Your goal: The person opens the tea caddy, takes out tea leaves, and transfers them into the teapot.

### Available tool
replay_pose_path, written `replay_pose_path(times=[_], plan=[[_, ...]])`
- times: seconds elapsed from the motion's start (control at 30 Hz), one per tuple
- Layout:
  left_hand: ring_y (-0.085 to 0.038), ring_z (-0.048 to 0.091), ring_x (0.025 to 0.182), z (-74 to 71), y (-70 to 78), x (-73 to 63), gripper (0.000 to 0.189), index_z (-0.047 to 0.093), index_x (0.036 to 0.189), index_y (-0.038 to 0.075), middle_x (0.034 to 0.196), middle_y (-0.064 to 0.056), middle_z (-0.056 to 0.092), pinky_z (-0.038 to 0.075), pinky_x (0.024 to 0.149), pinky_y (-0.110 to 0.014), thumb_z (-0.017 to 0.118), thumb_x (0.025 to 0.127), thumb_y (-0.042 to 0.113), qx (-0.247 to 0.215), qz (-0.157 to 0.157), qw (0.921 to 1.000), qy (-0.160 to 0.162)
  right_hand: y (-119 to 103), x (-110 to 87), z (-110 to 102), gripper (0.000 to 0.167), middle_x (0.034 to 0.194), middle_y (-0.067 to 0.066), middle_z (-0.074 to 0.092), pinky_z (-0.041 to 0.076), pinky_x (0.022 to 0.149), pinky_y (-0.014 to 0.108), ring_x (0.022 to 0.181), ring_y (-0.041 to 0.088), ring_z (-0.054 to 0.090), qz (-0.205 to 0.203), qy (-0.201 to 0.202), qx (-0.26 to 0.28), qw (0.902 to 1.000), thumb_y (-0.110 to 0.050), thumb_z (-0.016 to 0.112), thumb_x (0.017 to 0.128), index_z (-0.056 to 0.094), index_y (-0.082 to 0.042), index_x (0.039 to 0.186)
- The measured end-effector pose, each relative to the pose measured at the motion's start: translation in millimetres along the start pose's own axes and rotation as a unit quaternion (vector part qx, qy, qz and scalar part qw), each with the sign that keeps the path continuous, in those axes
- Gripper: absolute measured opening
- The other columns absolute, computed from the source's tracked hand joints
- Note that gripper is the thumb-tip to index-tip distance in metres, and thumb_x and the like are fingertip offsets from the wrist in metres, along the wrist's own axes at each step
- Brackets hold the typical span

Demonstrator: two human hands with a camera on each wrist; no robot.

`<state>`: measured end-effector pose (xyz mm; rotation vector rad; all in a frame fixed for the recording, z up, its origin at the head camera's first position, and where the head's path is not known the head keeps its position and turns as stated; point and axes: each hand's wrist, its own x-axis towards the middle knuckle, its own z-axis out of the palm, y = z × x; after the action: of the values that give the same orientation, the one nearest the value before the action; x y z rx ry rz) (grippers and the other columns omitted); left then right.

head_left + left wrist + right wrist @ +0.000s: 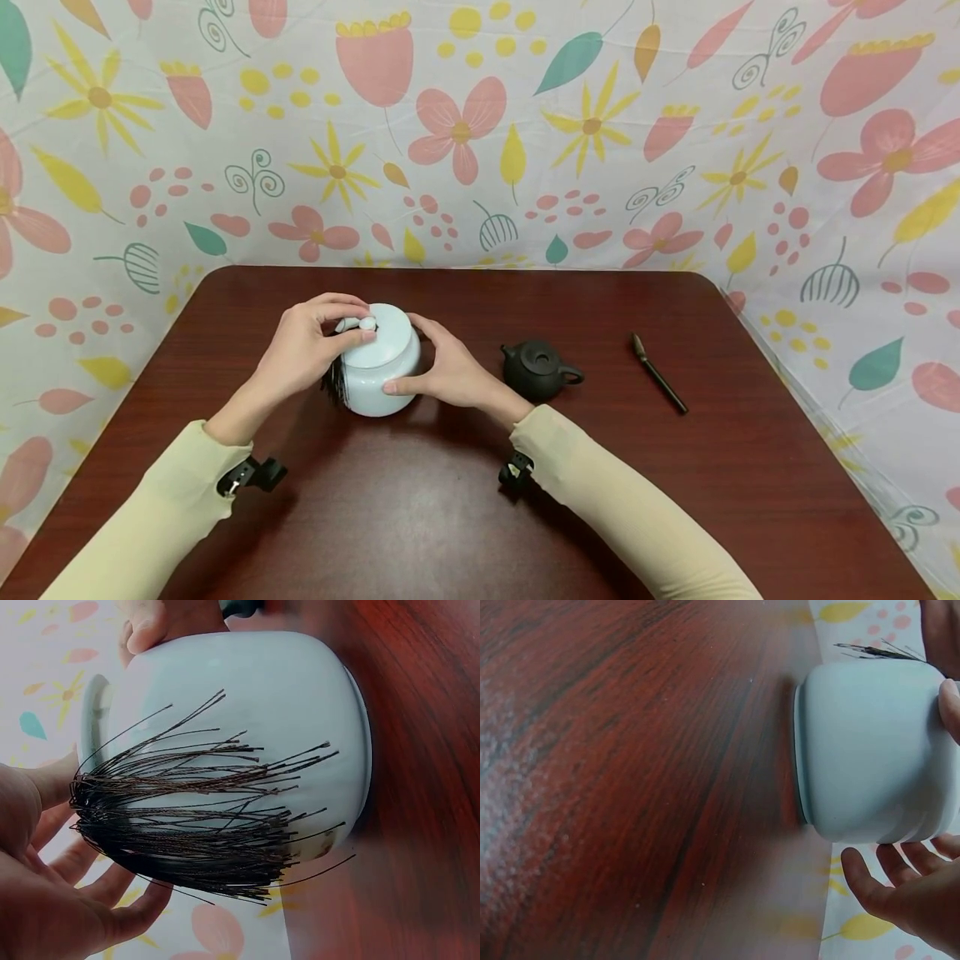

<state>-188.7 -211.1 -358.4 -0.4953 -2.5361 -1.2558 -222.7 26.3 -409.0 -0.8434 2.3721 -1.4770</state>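
A white lidded jar (375, 392) with a rounded body stands upright on the table, left of its middle. My left hand (303, 337) comes over the lid (392, 332), thumb and fingertips pinching either side of its small knob (367, 323). From the lid's left edge a tassel of dark strands (202, 825) hangs down the jar's side. My right hand (453, 371) holds the jar from the right, thumb on the front and fingers reaching round behind. The right wrist view shows the jar's smooth side (877, 750) between thumb and fingers.
Right of the jar, past my right wrist, sits a small dark teapot (536, 371). Farther right lies a brush (660, 375) with a dark handle. The dark red wooden table (450, 517) meets a flowered cloth (480, 167) at the back and sides.
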Motion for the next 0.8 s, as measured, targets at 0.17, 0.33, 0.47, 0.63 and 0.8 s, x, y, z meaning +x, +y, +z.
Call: replay_pose_path(times=[0.17,0.33,0.47,0.63,0.8], plan=[[-0.023,0.066,0.111,0.7,1.8,-1.5,0.02,0.082,0.109,0.005,0.119,-0.006,0.072,0.051,0.085,-0.038,0.086,0.09,0.01,0.022,0.017,0.9996,0.009,0,0.6,0,0.1,0.149,-0.004,0.05,0.044,0.107,0.04,0.13,0.013,0.051,-0.001,0.001,-0.001,1.0,-0.035,0.095,0.08,0.039,-0.019,0.162],[-0.029,0.068,0.112,-1.9,6.4,-0.8,0.023,0.081,0.112,0.002,0.121,-0.01,0.073,0.054,0.087,-0.047,0.085,0.09,0.008,0.066,0.04,0.997,-0.004,0,0.6,0,0.1,0.149,-0.004,0.05,0.045,0.107,0.04,0.13,0.013,0.05,0.002,-0.001,-0.003,1.0,-0.036,0.095,0.08,0.039,-0.019,0.162],[-0.033,0.067,0.116,-5.8,11.7,1.6,0.025,0.079,0.115,0.0,0.124,-0.014,0.072,0.053,0.093,-0.052,0.083,0.091,0.007,0.095,0.049,0.9937,-0.033,-1,0.2,0,0.101,0.148,-0.004,0.05,0.044,0.107,0.042,0.13,0.013,0.05,0.003,-0.002,-0.004,1.0,-0.036,0.094,0.08,0.038,-0.02,0.162],[-0.035,0.064,0.123,-9.8,15.8,5.0,0.029,0.078,0.121,0.0,0.13,-0.015,0.071,0.049,0.1,-0.054,0.081,0.093,0.008,0.113,0.046,0.9904,-0.064,0,1.0,0,0.1,0.148,-0.004,0.05,0.044,0.108,0.042,0.13,0.012,0.05,-0.001,0.0,-0.005,1.0,-0.036,0.095,0.08,0.04,-0.02,0.161],[-0.035,0.063,0.127,-8.7,12.0,4.6,0.029,0.077,0.123,0.002,0.137,-0.014,0.068,0.051,0.1,-0.054,0.08,0.095,0.009,0.09,0.035,0.9925,-0.075,1,1.2,0,0.1,0.149,-0.005,0.05,0.044,0.107,0.042,0.13,0.012,0.05,0.001,0.0,0.0,1.0,-0.035,0.094,0.08,0.039,-0.02,0.162]])
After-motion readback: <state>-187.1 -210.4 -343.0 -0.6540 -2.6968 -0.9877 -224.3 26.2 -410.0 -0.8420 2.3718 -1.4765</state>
